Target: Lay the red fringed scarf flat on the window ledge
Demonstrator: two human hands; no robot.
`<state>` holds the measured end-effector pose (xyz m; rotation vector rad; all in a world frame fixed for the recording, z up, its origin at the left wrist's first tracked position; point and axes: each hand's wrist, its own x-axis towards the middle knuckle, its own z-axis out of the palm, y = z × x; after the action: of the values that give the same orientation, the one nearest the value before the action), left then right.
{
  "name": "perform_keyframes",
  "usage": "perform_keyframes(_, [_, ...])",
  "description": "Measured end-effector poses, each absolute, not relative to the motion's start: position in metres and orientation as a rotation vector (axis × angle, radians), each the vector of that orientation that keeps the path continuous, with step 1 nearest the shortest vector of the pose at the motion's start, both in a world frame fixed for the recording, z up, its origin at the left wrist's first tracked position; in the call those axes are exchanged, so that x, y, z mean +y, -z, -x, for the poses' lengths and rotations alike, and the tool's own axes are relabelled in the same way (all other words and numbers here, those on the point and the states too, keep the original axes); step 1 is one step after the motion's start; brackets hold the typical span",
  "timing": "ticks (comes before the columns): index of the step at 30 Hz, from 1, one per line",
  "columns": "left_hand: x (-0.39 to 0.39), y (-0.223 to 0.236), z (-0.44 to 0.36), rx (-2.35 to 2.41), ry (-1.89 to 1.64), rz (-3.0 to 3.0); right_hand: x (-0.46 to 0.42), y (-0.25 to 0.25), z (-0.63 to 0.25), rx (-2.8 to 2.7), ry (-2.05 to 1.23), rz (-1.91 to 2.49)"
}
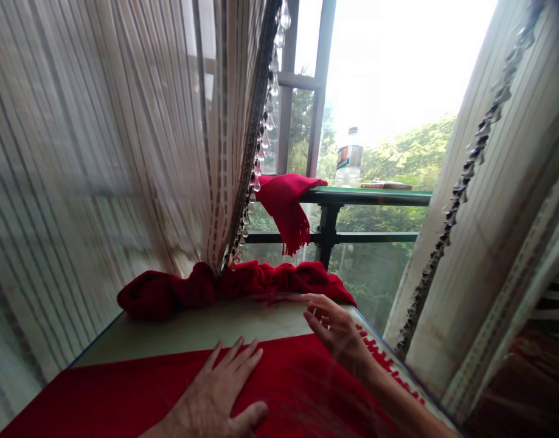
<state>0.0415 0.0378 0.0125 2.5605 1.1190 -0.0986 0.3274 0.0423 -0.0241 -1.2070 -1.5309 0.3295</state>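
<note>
A red fringed scarf (133, 383) lies spread flat across the near part of the pale table, its fringe (388, 362) running along the right edge. My left hand (219, 383) rests palm down on this scarf, fingers spread. Above the scarf's far right corner, my right hand (331, 322) is raised with fingers loosely bent and apart. I see nothing held in it, though its fingertips are slightly blurred. Beyond both hands, a bunched red cloth (270, 280) lies in folds along the table's far edge.
Another red fringed scarf (288, 204) hangs over the green railing (374, 196). A clear bottle (350, 161) and a flat object (386, 185) sit on the rail. Striped sheer curtains with beaded trim, the left curtain (124, 134) and right curtain (489, 243), flank the table (179, 331).
</note>
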Motion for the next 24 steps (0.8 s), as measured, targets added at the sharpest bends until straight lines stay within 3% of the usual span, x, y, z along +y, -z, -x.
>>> perform_keyframes(24, [0.051,0.020,-0.028,1.017,-0.167,-2.679,0.045,0.024,-0.328,-1.571,-0.178,1.133])
